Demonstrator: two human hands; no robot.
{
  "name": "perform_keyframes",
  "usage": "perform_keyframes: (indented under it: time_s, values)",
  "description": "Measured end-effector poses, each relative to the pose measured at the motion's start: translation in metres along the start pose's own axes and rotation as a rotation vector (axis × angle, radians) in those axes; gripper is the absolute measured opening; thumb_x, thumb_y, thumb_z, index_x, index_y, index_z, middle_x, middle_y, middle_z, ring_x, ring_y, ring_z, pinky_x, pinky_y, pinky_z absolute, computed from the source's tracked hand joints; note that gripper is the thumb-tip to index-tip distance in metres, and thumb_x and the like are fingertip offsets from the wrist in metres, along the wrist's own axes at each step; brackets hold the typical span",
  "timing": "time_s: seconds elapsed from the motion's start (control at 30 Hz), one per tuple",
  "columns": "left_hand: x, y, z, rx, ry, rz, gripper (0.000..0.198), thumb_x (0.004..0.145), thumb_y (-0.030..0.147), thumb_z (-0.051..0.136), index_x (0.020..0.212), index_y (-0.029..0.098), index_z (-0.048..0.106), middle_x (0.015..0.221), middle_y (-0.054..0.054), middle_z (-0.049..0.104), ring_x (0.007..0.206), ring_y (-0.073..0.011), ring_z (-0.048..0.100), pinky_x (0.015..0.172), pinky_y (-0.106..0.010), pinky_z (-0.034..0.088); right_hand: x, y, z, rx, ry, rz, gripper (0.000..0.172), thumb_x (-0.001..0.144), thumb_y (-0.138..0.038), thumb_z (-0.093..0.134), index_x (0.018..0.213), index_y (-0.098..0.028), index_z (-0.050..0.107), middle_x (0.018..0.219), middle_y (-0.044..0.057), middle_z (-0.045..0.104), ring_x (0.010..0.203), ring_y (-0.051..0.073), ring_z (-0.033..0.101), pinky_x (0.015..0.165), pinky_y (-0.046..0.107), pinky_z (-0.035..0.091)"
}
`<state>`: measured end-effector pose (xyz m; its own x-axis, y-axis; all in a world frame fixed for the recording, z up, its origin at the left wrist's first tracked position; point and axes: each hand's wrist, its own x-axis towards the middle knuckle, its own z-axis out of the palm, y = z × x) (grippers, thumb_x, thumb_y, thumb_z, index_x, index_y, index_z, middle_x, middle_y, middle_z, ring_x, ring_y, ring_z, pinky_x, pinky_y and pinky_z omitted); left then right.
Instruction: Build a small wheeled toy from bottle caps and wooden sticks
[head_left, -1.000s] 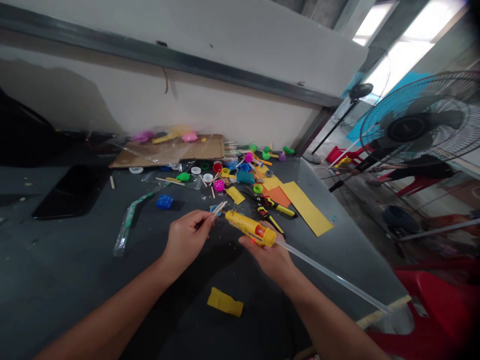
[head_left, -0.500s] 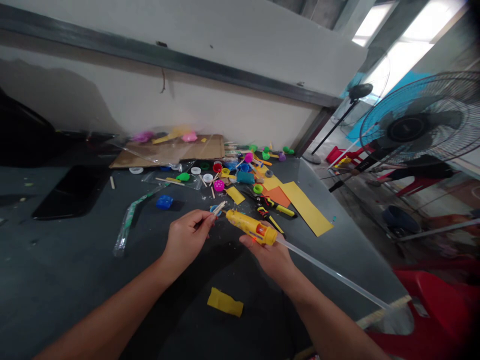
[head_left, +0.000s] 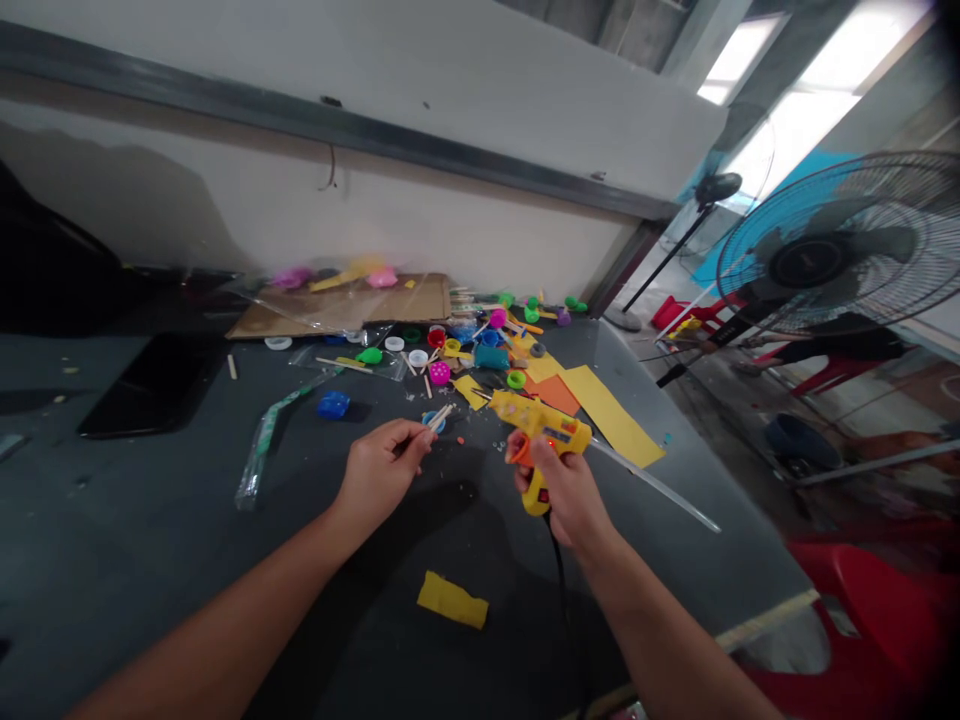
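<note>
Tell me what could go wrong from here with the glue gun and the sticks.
1. The glue gun in the right hand points its nozzle toward the left hand, which pinches the thin sticks; a burn is possible if it's hot.
2. The long glue stick jutting from its rear may sweep the yellow paper strip.
3. The black cord under the wrist could snag.
</note>
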<state>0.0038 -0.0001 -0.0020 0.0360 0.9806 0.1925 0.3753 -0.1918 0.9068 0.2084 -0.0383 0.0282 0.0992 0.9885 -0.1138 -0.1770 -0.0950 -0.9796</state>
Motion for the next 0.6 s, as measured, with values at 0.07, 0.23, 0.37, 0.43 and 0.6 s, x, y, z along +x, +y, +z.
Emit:
perform_keyframes:
  time_s: [0.07,0.23,0.37,0.43,0.6]
  values:
    - [0.002,-0.003,0.001,-0.028,-0.001,-0.030,0.022,0.080,0.037,0.056,0.075,0.018,0.066,0.065,0.001,0.063,0.046,-0.0099,0.055,0.044,-0.020,0.042,0.001,-0.007,0.000,0.178,-0.059,0.084,0.032,0.077,-0.049,0.059,0.082,-0.017,0.060,0.069,0.003,0.060,0.053,0.010,0.045,0.044,0.021,0.037]
    - [0.004,-0.007,-0.001,-0.010,0.043,-0.059,0.021,0.078,0.038,0.057,0.076,0.019,0.067,0.066,0.001,0.065,0.049,-0.0106,0.056,0.048,-0.021,0.044,0.002,-0.033,-0.015,0.274,-0.223,0.241,0.026,0.072,-0.031,0.050,0.089,-0.016,0.061,0.085,0.010,0.064,0.065,0.016,0.053,0.050,0.027,0.043]
    - [0.005,-0.005,-0.003,0.004,0.057,-0.064,0.024,0.079,0.041,0.057,0.077,0.019,0.067,0.063,0.001,0.065,0.050,-0.0117,0.057,0.049,-0.021,0.043,-0.002,-0.051,-0.047,0.269,-0.089,0.140,0.024,0.071,-0.025,0.060,0.094,-0.018,0.063,0.089,0.006,0.065,0.072,0.016,0.058,0.059,0.028,0.049]
    - [0.005,-0.003,-0.003,0.016,0.050,-0.060,0.025,0.078,0.042,0.057,0.076,0.019,0.067,0.062,0.001,0.065,0.050,-0.0124,0.057,0.048,-0.021,0.042,-0.004,-0.052,-0.067,0.304,0.030,0.100,0.021,0.070,-0.025,0.066,0.091,-0.020,0.063,0.085,0.002,0.065,0.071,0.014,0.060,0.066,0.029,0.051]
    - [0.004,0.003,-0.003,0.018,0.066,-0.047,0.024,0.076,0.042,0.058,0.075,0.021,0.068,0.061,0.000,0.066,0.050,-0.0137,0.058,0.048,-0.022,0.043,0.000,-0.036,-0.116,0.255,0.253,0.124,0.018,0.068,-0.027,0.071,0.083,-0.019,0.065,0.074,0.000,0.065,0.060,0.011,0.059,0.063,0.027,0.053]
